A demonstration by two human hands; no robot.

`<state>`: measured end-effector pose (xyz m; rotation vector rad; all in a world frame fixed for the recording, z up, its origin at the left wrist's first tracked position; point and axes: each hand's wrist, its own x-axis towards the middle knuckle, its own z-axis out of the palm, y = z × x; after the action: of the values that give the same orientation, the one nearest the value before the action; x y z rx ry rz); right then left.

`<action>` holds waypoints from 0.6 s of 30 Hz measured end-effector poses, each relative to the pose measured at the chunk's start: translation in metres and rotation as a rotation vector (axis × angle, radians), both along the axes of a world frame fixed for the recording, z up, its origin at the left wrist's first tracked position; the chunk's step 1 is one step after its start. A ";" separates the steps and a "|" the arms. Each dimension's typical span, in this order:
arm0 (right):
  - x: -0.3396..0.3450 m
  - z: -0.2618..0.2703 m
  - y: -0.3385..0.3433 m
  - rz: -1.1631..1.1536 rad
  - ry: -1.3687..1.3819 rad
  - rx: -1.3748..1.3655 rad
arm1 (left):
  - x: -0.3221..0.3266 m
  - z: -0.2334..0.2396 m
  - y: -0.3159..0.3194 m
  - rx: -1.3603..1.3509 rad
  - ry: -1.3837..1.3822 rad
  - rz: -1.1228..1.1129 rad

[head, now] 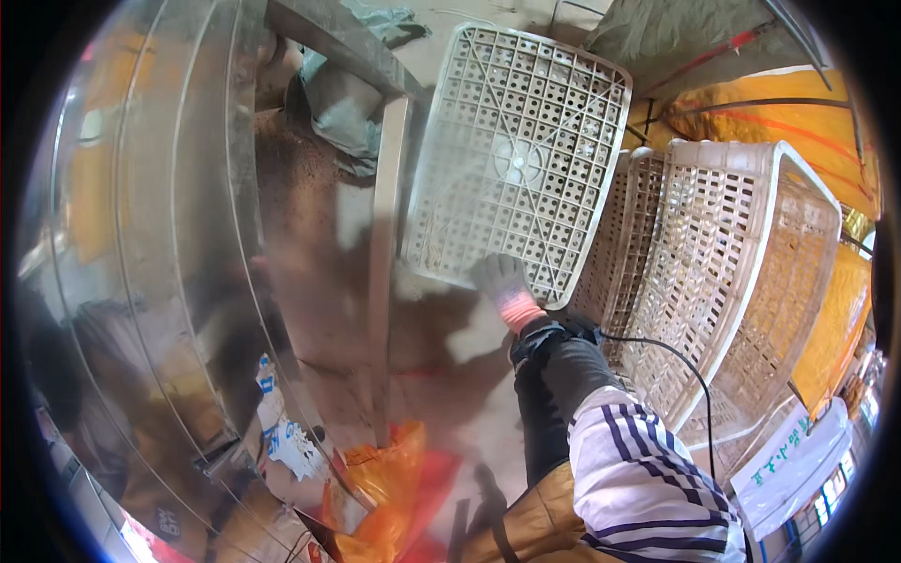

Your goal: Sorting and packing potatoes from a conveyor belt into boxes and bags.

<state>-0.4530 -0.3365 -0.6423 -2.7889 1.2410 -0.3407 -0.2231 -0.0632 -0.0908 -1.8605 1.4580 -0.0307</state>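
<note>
My right hand (503, 281), in a grey and pink glove, is at the near edge of a white plastic crate (517, 162). The crate's perforated, gridded underside faces me. The gloved fingers overlap that edge, and the picture does not settle whether they grip it or only rest there. A white sleeve with dark stripes (647, 471) and a dark cuff cover my right arm. My left hand is out of view.
To the right, more slotted plastic crates (697, 260) lie on their sides, near orange sheeting (788, 112). A shiny metal panel (190, 176) fills the left, with a metal post (387, 260) beside it. Orange plastic bags (387, 478) lie below. A black cable (669, 352) crosses near my arm.
</note>
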 end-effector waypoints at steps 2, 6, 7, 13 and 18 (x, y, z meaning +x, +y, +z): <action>-0.005 0.016 -0.012 -0.019 -0.017 0.005 | -0.001 -0.005 -0.003 -0.135 0.137 0.215; -0.008 0.087 -0.046 -0.019 -0.084 0.006 | -0.008 0.002 -0.010 -0.383 0.466 0.538; -0.009 0.104 -0.058 -0.006 -0.080 0.068 | -0.014 -0.001 -0.025 -0.406 0.475 0.533; -0.009 0.234 -0.141 0.113 0.077 0.264 | -0.019 0.000 -0.066 -0.549 0.497 0.300; -0.041 0.335 -0.202 0.031 -0.019 0.615 | -0.020 0.001 -0.059 -0.772 0.793 0.702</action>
<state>-0.4940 -0.5382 -0.3068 -2.2657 1.0651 0.0227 -0.2436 -0.1225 -0.0900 -3.1899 1.2353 0.6280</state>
